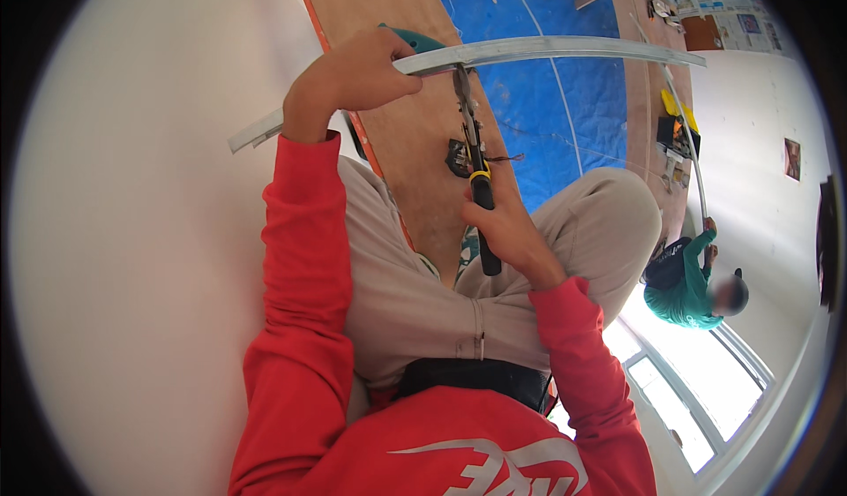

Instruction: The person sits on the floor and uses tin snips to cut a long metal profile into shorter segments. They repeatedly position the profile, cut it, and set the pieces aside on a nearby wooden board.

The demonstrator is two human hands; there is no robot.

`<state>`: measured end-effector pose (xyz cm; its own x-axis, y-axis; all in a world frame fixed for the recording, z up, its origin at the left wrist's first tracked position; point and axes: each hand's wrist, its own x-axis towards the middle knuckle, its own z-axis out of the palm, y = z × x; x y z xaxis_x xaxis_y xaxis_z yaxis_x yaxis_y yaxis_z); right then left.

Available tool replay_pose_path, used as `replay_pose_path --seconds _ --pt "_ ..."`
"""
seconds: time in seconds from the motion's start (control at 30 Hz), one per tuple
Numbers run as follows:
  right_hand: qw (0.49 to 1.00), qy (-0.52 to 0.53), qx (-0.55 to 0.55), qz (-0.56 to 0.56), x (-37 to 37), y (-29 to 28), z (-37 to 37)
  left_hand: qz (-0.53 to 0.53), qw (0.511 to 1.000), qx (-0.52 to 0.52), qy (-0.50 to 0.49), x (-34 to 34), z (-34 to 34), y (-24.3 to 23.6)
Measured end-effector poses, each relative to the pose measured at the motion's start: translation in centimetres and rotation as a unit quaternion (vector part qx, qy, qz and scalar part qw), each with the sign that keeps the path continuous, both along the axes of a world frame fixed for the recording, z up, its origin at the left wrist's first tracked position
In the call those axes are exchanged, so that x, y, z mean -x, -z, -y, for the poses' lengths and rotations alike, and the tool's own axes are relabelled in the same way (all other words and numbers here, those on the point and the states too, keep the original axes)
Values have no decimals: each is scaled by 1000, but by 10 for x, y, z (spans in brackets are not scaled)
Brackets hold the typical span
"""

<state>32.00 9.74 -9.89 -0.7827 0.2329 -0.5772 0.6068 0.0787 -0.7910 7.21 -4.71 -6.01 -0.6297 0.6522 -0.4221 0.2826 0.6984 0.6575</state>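
From my distant post, I see the left hand (357, 71) gripping a metal channel (573, 48) across the upper frame, probably for steadiness; at the centre, the right hand (512, 229) grips black-handled snips (483, 192), pointed toward it, seemingly so the jaws reach its edge.

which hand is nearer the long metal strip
Left. The left hand grips the metal strip; the right hand is apart, below it in view, holding a black-handled tool.
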Motion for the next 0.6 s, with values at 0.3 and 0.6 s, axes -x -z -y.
replay_pose_path --seconds 0.3,0.6 --pt "1000 -16 -16 18 3 -4 1 23 1000 -3 17 7 4 3" --pt "999 2 -47 16 3 -5 4 41 998 -34 24 7 -1 8"
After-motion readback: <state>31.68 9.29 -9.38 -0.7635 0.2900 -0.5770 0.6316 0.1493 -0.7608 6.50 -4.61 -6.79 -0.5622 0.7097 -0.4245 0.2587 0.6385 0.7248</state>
